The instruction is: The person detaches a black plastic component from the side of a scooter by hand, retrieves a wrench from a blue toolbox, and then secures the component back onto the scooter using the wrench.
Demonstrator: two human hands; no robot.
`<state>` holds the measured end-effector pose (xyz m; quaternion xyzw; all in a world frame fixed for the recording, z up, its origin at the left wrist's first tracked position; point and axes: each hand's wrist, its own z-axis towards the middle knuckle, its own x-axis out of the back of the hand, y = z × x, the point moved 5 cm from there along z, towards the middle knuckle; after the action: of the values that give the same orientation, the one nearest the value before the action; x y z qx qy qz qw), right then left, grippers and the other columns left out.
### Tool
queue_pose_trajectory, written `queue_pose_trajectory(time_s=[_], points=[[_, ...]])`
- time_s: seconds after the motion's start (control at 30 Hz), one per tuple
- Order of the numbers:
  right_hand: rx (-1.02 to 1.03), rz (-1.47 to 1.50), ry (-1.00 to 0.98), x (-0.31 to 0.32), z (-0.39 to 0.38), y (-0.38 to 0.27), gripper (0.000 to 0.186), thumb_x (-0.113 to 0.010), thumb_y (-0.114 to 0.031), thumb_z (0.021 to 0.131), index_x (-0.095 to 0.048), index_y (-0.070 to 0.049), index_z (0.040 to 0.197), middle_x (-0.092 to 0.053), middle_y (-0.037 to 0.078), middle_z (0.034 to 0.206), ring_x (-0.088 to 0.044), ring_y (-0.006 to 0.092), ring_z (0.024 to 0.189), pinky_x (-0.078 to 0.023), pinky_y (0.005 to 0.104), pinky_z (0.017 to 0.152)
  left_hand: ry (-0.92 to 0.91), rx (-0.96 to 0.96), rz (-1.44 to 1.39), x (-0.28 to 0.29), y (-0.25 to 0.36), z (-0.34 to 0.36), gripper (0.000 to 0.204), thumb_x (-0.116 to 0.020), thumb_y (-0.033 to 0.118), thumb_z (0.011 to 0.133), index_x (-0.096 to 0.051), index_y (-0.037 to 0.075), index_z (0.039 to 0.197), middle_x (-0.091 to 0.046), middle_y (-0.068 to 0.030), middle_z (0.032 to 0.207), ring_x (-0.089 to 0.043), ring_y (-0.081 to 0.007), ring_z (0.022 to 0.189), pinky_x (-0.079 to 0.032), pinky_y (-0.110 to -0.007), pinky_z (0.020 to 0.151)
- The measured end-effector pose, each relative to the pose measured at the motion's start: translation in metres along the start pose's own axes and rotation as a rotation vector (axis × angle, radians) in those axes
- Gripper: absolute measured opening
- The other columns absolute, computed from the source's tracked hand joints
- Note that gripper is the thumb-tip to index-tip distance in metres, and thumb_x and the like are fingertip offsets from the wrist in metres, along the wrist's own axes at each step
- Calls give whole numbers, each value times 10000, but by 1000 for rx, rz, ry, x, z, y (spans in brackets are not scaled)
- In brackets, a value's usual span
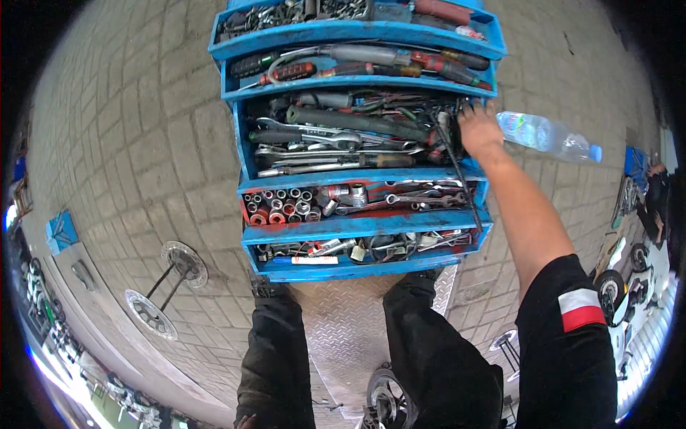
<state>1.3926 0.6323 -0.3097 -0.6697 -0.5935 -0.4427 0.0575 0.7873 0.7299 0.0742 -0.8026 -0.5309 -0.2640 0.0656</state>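
My right hand reaches into the right end of the middle drawer of a blue multi-tier toolbox, fingers apart and bent over dark tools, tips partly hidden. A long black bar leans across two tiers beside it. That drawer holds a grey-green handle, ratchets and several other tools. Sockets and spanners fill the tier below. A clear plastic bottle with a blue cap lies right of my hand. Only a sliver of my left hand shows at the bottom edge.
I straddle a metal plate with a wheel below. Brake discs on stands are at left, near a blue bin. At right are another person and motorcycles; more motorcycles line the left.
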Motion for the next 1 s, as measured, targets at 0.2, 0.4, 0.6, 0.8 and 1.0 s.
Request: queue_pose_trajectory(time_s=[0.2, 0.4, 0.6, 0.8, 1.0], points=[[59, -114, -43, -14, 17, -10, 401, -413, -178, 947, -587, -105, 1300, -497, 59, 1404, -348, 292, 1348, -238, 490, 1098, -2, -14, 26, -2, 10, 7, 403, -692, 325, 793, -622, 88, 1111, -464, -204, 1378, -405, -431, 1256, -275, -564, 1045], [120, -197, -66, -7, 24, -15, 361, -468, -191, 918, -661, -98, 1208, -588, 36, 1278, -409, 263, 1277, -239, 484, 1081, -1, 0, 51, -3, 14, 7, 399, -684, 331, 805, -615, 82, 1109, -451, -208, 1388, -380, -434, 1278, -266, -567, 1053], [252, -225, -63, -19, 17, -8, 329, -488, -191, 902, -691, -86, 1138, -603, 63, 1254, -468, 253, 1237, -282, 469, 1075, -19, -12, 21, -8, 12, 2, 405, -682, 317, 814, -602, 75, 1129, -428, -220, 1400, -367, -466, 1272, -287, -577, 1054], [-2, 237, 151, -29, 35, -4, 306, -484, -157, 896, -684, -52, 1103, -601, 90, 1222, -495, 259, 1197, -372, 393, 1033, -8, 108, 73, -7, 1, -1, 432, -706, 293, 796, -604, 69, 1151, -420, -239, 1396, -368, -493, 1253, -340, -555, 1036], [223, 44, 419, -22, 18, -4, 205, -521, -150, 847, -698, -57, 892, -618, 93, 1077, -534, 258, 1089, -438, 371, 942, 2, 12, 62, -11, 6, 0, 424, -716, 279, 776, -621, 102, 1149, -424, -230, 1398, -370, -474, 1263, -308, -563, 1055]])
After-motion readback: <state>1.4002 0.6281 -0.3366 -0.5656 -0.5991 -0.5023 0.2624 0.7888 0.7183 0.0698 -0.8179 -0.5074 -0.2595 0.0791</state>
